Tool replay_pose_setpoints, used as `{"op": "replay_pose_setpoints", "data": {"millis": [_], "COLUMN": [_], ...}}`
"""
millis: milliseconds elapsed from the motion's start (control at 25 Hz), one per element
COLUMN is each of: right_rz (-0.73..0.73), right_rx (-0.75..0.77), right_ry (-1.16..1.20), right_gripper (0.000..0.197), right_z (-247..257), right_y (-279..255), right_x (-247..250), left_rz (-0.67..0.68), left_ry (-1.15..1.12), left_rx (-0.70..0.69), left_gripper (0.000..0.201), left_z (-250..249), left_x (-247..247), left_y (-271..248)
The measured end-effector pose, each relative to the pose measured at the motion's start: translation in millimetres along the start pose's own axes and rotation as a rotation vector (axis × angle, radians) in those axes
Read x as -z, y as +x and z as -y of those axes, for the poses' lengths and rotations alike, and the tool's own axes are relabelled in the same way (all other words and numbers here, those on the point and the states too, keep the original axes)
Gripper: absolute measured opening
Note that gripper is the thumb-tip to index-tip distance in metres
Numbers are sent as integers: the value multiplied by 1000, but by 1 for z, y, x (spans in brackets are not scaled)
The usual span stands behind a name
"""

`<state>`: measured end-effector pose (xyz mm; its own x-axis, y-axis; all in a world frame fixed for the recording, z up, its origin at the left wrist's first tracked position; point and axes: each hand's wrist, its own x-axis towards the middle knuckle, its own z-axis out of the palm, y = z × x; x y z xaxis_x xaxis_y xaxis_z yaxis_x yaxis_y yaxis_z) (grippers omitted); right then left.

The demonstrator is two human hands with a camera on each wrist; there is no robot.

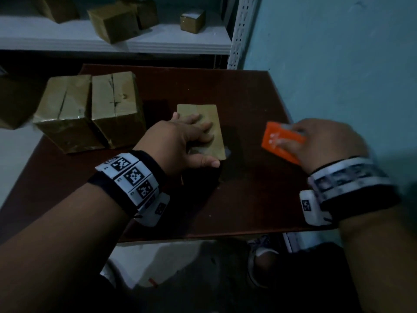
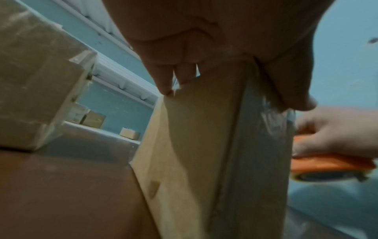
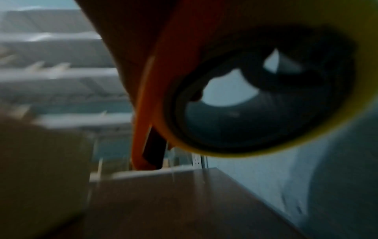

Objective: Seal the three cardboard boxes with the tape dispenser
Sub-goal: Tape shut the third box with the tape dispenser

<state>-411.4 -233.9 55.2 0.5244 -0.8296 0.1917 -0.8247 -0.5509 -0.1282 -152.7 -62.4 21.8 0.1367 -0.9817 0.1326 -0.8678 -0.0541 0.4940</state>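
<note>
we see our left hand [image 1: 180, 141] lying flat, fingers straight, on the middle box [image 1: 208, 118] near the table's [image 1: 248, 98] centre, its flaps closed and contents hidden; its long side runs away from us. two taped boxes [image 1: 90, 111] stand touching at the left. our right hand [image 1: 325, 143] grips the orange tape dispenser [image 1: 282, 141], held above the table just right of that box.
</note>
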Motion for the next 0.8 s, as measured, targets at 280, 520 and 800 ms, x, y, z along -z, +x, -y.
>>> {"op": "replay_pose_setpoints", "data": {"millis": [280, 520, 800], "right_rz": [53, 150, 273], "right_rx": [-33, 19, 43], "right_ry": [216, 80, 17], "right_gripper": [65, 64, 66], "right_z": [18, 25, 29], "right_y": [-11, -13, -17], "right_x": [-32, -40, -45], "left_rz": [-112, -109, 41], "left_ry": [-87, -72, 11], "left_rx": [34, 117, 103], "left_gripper": [31, 20, 110], "left_z": [0, -12, -3], "left_x": [-4, -3, -8], "left_y": [0, 0, -4]}}
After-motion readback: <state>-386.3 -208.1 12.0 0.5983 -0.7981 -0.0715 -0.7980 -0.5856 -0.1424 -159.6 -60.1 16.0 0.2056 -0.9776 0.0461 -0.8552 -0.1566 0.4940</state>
